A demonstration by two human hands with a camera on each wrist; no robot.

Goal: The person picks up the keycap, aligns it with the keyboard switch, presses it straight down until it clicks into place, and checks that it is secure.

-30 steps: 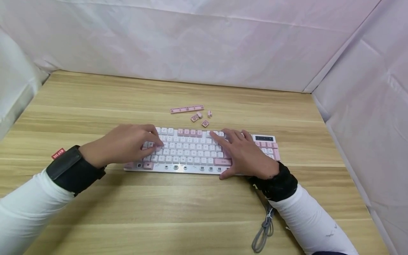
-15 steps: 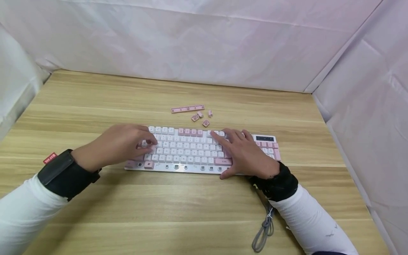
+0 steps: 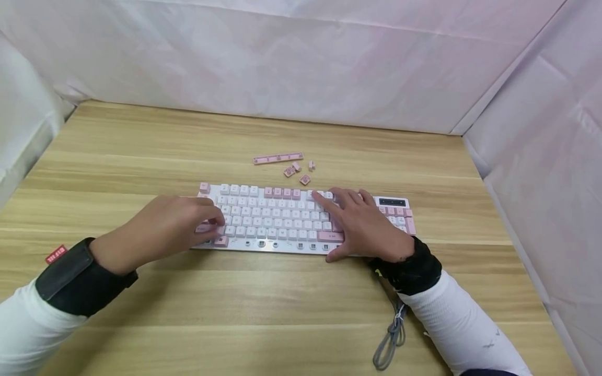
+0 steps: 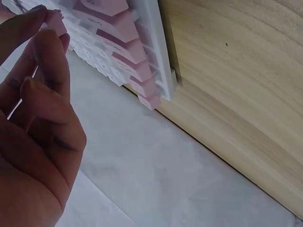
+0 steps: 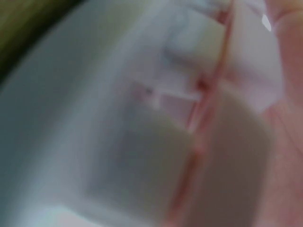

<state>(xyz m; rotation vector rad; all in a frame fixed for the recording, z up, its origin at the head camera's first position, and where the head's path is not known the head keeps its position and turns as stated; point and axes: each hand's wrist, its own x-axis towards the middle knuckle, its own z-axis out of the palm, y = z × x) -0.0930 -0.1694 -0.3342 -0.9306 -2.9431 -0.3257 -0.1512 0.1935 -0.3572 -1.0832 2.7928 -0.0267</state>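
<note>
A white-and-pink keyboard [image 3: 263, 245] lies across the table. My left hand [image 3: 169, 227] is over its front left corner, and in the left wrist view thumb and index finger pinch a small pink keycap [image 4: 56, 22]. A pink key [image 3: 221, 241] shows right at those fingertips in the head view. My right hand [image 3: 362, 224] rests on the right half of the keyboard, fingers spread over the keys and thumb at the front edge. Blurred keys [image 5: 142, 151] fill the right wrist view close to the palm. Several switches in the front row show without caps.
Behind the keyboard lie a long pink spacebar cap [image 3: 277, 158], an upturned pink keycap [image 3: 305, 179] and a few other small caps. A bundled grey cable [image 3: 390, 339] lies in front of my right forearm. White cloth [image 3: 301, 62] hangs along the table's back edge.
My left hand has moved left and towards the front edge, baring the keyboard's back left corner. The right hand stays in the same place on the keys.
</note>
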